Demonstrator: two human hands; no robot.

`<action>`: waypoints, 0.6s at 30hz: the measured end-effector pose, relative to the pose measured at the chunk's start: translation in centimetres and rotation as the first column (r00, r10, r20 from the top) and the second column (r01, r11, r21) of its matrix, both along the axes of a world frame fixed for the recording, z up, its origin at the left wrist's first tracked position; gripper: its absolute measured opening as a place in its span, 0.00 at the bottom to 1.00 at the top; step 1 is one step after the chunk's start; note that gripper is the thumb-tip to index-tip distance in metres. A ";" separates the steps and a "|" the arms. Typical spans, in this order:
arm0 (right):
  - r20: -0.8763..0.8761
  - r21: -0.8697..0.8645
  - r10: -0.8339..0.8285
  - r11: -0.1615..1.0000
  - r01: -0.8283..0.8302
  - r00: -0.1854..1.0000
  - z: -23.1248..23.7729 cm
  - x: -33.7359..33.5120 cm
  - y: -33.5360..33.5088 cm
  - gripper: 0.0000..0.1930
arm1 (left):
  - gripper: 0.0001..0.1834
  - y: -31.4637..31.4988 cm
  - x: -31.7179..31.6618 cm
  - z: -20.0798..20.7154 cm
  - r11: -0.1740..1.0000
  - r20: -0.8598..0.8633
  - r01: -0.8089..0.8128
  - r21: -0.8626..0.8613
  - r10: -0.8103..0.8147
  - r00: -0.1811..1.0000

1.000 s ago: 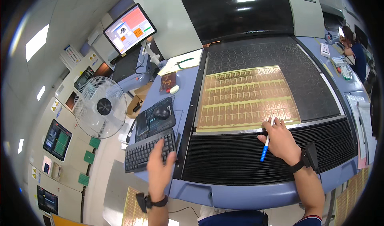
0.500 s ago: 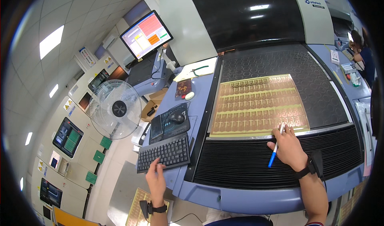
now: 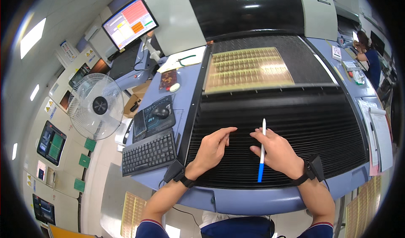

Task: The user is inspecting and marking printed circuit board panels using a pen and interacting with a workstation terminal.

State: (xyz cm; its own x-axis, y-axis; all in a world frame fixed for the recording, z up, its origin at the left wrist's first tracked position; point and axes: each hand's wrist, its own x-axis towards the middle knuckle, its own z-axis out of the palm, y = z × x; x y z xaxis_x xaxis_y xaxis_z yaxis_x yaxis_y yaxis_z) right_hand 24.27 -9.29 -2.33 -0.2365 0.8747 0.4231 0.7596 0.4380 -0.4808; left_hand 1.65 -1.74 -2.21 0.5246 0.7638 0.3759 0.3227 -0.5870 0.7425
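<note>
My right hand [image 3: 279,153] hovers over the black ribbed front cover [image 3: 240,166] of the machine. A white marker pen with a blue end [image 3: 261,172] is held in it, blue end toward me. My left hand [image 3: 212,148] is to the left above the same cover, fingers reaching forward and inward, the thumb under the index finger. It holds nothing I can see. Beyond both hands, a copper-coloured circuit board panel [image 3: 249,69] with rows of repeated patterns lies flat on the dark machine bed [image 3: 301,65]. Neither hand touches the panel.
To the left stand a keyboard [image 3: 149,153], a mouse [image 3: 160,112], a monitor [image 3: 130,23] and a fan [image 3: 99,105]. Pliers [image 3: 185,60] lie on paper by the machine. A notepad [image 3: 382,134] is at the right edge. Another person [image 3: 371,63] sits far right.
The panel and bed have slid away from me toward the machine. My left hand has left the keyboard and come over the ribbed cover. My right hand has come off the panel, still holding the pen.
</note>
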 end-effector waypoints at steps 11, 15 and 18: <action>-0.015 -0.004 0.097 0.995 -0.098 0.995 -0.2 -0.4 -0.5 0.19 | 0.14 -1.9 -0.8 -2.3 0.998 0.110 0.019 -0.056 -0.013 0.994; -0.001 0.037 0.117 0.992 -0.117 0.993 -0.6 -0.9 -0.4 0.19 | 0.17 -2.2 -0.8 -2.5 0.999 0.142 0.041 -0.021 -0.037 0.989; -0.004 0.058 0.114 0.992 -0.114 0.993 -0.8 -1.1 -0.2 0.18 | 0.15 -1.9 -0.6 -3.1 0.993 0.112 0.058 0.103 -0.070 0.991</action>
State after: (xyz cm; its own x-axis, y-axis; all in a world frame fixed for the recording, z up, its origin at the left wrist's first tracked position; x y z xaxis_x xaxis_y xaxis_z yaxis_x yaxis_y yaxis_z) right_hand 23.20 -9.54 -3.08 -0.3303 0.8161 0.4743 0.6996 0.5489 -0.4574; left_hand 1.07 -3.60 -5.26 0.5200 0.6859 0.5090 0.1978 -0.6764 0.7095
